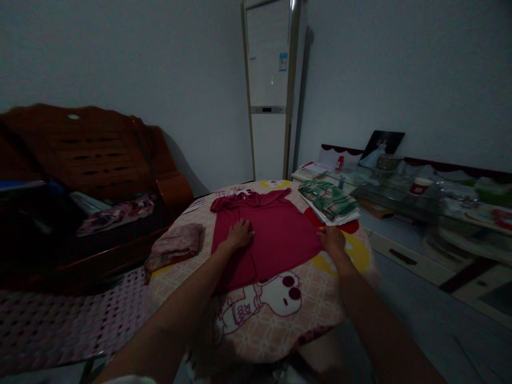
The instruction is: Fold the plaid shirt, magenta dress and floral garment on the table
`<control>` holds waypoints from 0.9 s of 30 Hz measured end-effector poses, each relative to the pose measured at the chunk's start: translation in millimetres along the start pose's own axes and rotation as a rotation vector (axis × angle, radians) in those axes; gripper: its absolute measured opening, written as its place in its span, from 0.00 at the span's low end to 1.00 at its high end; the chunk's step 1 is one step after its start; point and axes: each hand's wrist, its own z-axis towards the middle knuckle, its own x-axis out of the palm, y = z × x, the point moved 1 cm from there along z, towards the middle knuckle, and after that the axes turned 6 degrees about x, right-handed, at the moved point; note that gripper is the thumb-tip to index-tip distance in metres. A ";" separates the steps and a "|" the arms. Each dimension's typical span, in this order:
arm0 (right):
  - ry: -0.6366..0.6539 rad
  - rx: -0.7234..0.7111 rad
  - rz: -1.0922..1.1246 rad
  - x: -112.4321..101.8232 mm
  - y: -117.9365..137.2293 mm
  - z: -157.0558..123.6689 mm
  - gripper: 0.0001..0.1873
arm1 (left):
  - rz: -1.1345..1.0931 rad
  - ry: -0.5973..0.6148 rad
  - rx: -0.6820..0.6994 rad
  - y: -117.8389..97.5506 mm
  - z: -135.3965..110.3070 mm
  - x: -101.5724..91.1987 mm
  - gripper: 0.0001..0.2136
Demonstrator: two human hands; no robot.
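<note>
A dark pink shirt (276, 229) lies spread over a round table covered with a patterned cloth (276, 338). My left hand (240, 234) rests on the shirt, left of its middle, with the fingers stretched out over the fabric. At the shirt's right edge, my right hand (333, 241) pinches the fabric and holds it out to the side. The collar end of the shirt, on the far side, looks bunched. Just beyond my right hand sits a folded green plaid garment (328, 198) on top of white folded cloth (347, 217).
A folded pinkish garment (178, 242) lies at the table's left edge. On the left stand a wooden bench (92, 144) and a woven seat (80, 320). A tall air conditioner (268, 138) fills the corner. To the right, a glass-topped cabinet holds a paper cup (420, 186) and clutter.
</note>
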 end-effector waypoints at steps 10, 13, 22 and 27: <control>-0.096 0.079 0.303 0.9 -7.1 4.5 0.10 | -0.324 -0.160 0.535 -88.7 -13.4 45.4 0.20; -0.116 0.100 0.440 -0.2 -12.9 8.4 0.10 | -0.390 -0.214 0.579 -93.1 -21.2 46.7 0.18; -0.080 0.257 0.790 0.7 -32.5 14.9 0.15 | -0.438 -0.052 0.828 -112.9 -38.8 20.4 0.11; -0.048 0.213 0.524 0.1 -26.5 11.0 0.11 | -0.268 -0.036 0.895 -116.1 -41.2 19.8 0.12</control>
